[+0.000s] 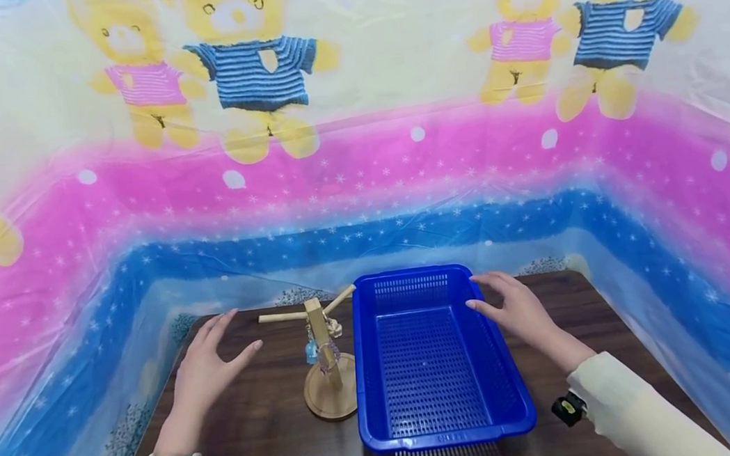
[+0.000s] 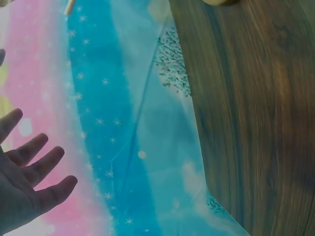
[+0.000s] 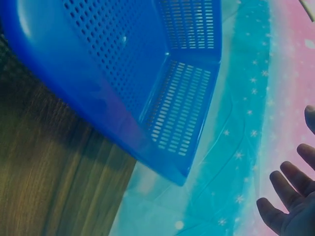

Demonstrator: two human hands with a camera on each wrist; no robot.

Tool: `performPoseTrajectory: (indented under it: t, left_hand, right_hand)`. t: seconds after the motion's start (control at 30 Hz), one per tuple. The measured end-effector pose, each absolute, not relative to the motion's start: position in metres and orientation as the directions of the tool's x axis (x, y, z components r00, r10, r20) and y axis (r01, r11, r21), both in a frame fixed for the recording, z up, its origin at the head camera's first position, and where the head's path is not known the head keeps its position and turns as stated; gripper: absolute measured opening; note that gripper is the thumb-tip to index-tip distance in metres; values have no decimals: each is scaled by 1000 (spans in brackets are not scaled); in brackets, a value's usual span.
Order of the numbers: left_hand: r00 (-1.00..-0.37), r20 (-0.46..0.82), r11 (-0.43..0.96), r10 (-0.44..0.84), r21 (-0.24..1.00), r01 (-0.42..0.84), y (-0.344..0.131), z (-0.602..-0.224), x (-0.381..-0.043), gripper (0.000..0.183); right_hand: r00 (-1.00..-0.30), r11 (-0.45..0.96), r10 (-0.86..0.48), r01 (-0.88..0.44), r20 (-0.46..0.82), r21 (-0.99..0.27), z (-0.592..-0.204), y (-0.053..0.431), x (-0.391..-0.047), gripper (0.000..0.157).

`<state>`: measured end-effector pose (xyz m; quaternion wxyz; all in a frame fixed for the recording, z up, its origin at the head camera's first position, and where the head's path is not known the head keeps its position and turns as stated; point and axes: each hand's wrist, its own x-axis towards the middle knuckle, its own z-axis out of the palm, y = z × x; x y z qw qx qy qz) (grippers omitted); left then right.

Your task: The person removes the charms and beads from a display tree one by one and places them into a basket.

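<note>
A blue plastic basket (image 1: pixel 433 370) with perforated sides and floor stands on the table, nothing inside it. My right hand (image 1: pixel 513 309) is at its far right corner, fingers extended and overlapping the rim in the head view; the right wrist view shows that hand (image 3: pixel 290 196) spread apart from the basket wall (image 3: pixel 179 108). Left of the basket stands a wooden stand (image 1: pixel 319 328) with a round base, dowel arms and small trinkets, among them a light-blue charm (image 1: pixel 312 351). To the stand's left, my left hand (image 1: pixel 207 367) hovers with fingers spread, holding nothing.
The dark wood-grain table (image 1: pixel 263 408) ends at a far edge just behind the stand and basket. A printed curtain (image 1: pixel 361 165) with bears and pink and blue bands surrounds it on the back and both sides. Black straps sit on both wrists.
</note>
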<state>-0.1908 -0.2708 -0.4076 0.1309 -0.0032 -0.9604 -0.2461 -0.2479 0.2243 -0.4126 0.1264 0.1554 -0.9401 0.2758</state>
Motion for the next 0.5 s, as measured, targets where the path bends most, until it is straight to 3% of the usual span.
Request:
performPoseTrajectory:
  t: [0.5]
  left_hand:
    - [-974, 217, 643, -63, 756, 127, -248, -396, -187, 64]
  right_hand:
    - [-917, 704, -318, -398, 241, -588, -391, 194, -242, 34]
